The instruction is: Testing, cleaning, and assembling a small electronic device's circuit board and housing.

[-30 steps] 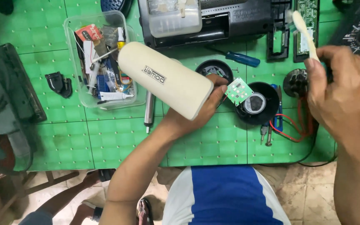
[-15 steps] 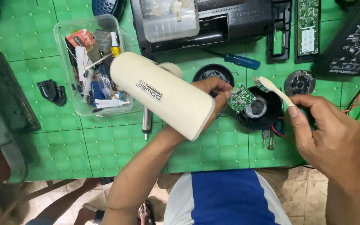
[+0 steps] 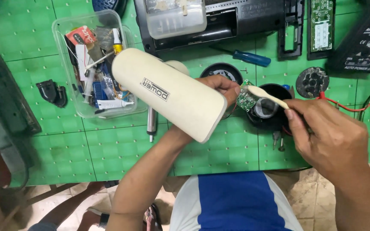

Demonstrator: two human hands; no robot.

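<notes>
A second ago the right hand was raised high at the right edge of the view with the pale cream plastic brush held upright and clear of everything; now it has come down and in, and the brush lies nearly level with its head touching the small green circuit board. The work has thus passed from bringing the tool over to contact with the board. The left hand has kept its place, though the cream cylindrical plastic casing it carries has tilted a little lower. That hand is closed around the far end of the casing, forearm running up from the lower middle of the view, fingers curled by the board, which it seems to steady at the casing's mouth. The right hand comes in from the lower right, knuckles up, thumb and fingers pinched narrow on the brush handle. Board and brush head sit just above a round black speaker part on the green tiled mat. A clear plastic tub of odds and ends stands left, a blue-handled screwdriver beyond.
</notes>
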